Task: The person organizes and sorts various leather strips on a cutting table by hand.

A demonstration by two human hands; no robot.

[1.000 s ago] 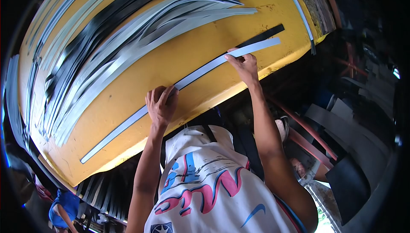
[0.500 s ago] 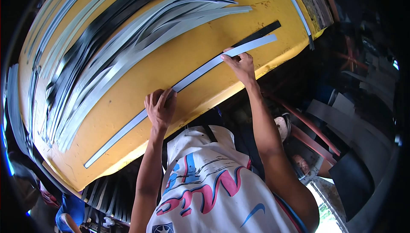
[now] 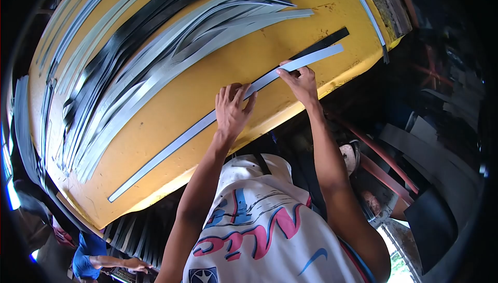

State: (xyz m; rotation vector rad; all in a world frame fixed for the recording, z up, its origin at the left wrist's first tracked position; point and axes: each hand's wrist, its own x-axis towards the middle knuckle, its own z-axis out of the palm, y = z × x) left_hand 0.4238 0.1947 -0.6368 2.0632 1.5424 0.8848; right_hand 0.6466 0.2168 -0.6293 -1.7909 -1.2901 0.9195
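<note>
I see long grey flat strip (image 3: 197,127) lying alone at desk's six o'clock edge, yellow desk (image 3: 207,75). Left hand (image 3: 232,111) flat, fingers spread, pressing mid-strip; right hand (image 3: 301,81) pinching strip toward three o'clock. Grey strip pile (image 3: 171,49) at twelve o'clock untouched.

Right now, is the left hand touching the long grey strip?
Touching. The head view shows the left hand lying flat on the grey strip, fingers spread across it, no gap visible.
</note>
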